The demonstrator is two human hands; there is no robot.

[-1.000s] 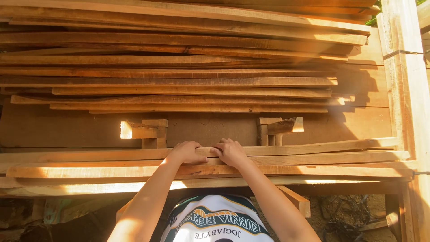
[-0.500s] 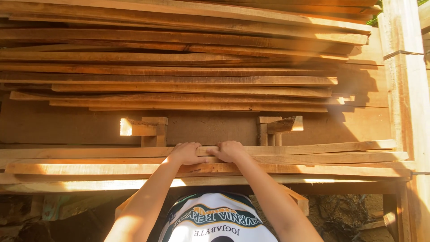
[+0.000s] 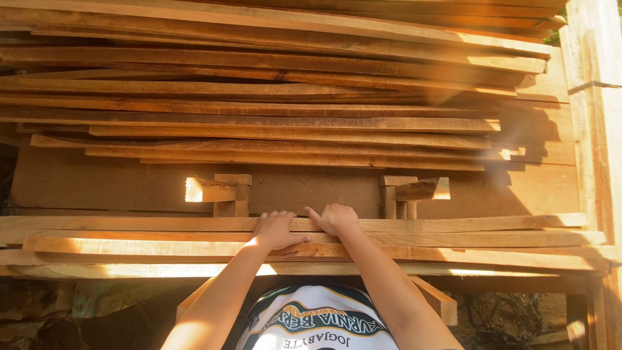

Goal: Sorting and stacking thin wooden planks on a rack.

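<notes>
Head view, looking down my own arms. Both hands on the near planks (image 3: 453, 241), a low stack of long thin boards running left to right across the whole frame.

Edges: the far edge of that stack sits just past my fingertips. Beyond it is an open strip of flat brown board (image 3: 311, 188), bare apart from two small wood blocks, the left block (image 3: 220, 192) and the right block (image 3: 414, 192). My hands land between them, nearer neither. Past the strip the far stack (image 3: 259, 97) rises in many layers with ragged right ends. A pale post (image 3: 599, 116) closes off the right side. The near edge of the planks overhangs my shirt (image 3: 317, 321).

Left hand (image 3: 277, 230): palm down, fingers curled over the far edge of the top plank, thumb on top. Right hand (image 3: 334, 218): same pose, just beside the left, thumbs nearly meeting. Both press or grip the top plank edge; can't tell whether the fingers close under it.

Room: open to either side along the planks, open forward only as far as the strip.
</notes>
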